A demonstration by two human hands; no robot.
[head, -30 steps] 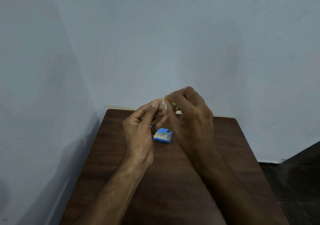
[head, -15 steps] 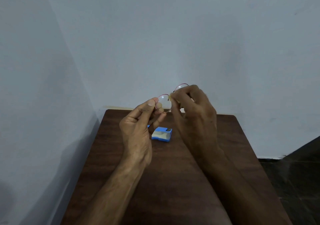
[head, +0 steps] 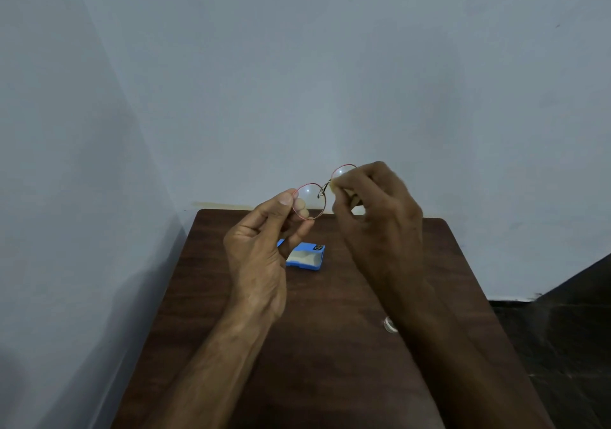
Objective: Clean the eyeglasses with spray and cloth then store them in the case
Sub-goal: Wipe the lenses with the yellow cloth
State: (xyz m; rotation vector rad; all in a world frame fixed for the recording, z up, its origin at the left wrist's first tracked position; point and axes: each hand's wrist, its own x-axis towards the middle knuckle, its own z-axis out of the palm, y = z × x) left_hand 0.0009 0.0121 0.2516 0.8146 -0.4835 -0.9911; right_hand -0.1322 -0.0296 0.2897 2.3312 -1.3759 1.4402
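Pinching eyeglasses (head: 310, 205) at one rim — left hand (head: 261, 260), right hand (head: 375, 220) pinching cloth (head: 337, 186) on the other, blue case (head: 307, 258) half hidden.

The eyeglasses (head: 312, 197) have thin reddish metal rims and glossy clear lenses; the cloth (head: 349, 194) looks soft and pale; the case (head: 305, 257) looks like smooth blue plastic; the table (head: 330, 336) is dark grained wood, matt; the wall (head: 297, 81) is matt paint.

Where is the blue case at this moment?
In the head view, the blue case lies on the wooden table, partly hidden behind the left hand.
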